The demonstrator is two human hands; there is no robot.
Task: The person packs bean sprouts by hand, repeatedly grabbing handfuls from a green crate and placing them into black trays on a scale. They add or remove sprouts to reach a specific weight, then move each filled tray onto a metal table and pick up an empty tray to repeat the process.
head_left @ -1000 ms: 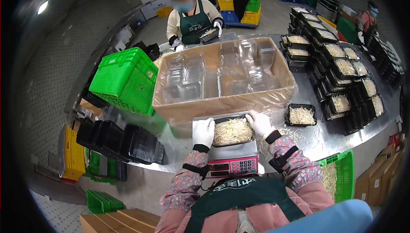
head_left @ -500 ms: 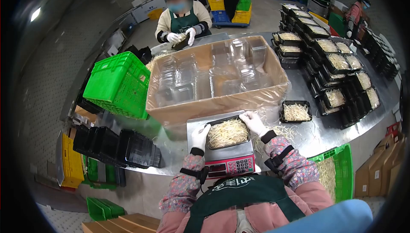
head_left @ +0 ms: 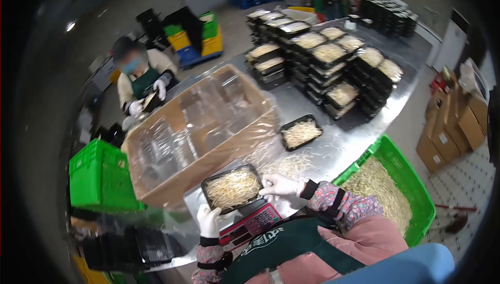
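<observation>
A black plastic tray (head_left: 208, 193) heaped with bean sprouts (head_left: 234, 186) is between my gloved hands, over the scale (head_left: 195, 198) with its red keypad panel (head_left: 255, 222). My left hand (head_left: 209, 222) grips the tray's near left corner, thumb up at the rim. On the opposite side, my right hand (head_left: 280, 185) pinches the right edge with bent fingers. Loose sprouts (head_left: 286, 165) lie scattered on the metal table just beyond my right hand. Another filled tray (head_left: 301, 133) rests farther back on the table.
A cardboard box (head_left: 219, 151) of clear plastic lids stands behind the scale. Stacked filled trays (head_left: 328, 54) occupy the far table. A green crate (head_left: 424, 200) of sprouts is at my right, another green crate (head_left: 104, 180) at left. Across the table, a person (head_left: 143, 75) handles a tray.
My view has swung to the right, so the table appears rotated. Both hands keep hold of the sprout tray, which now sits at a slant over the scale.
</observation>
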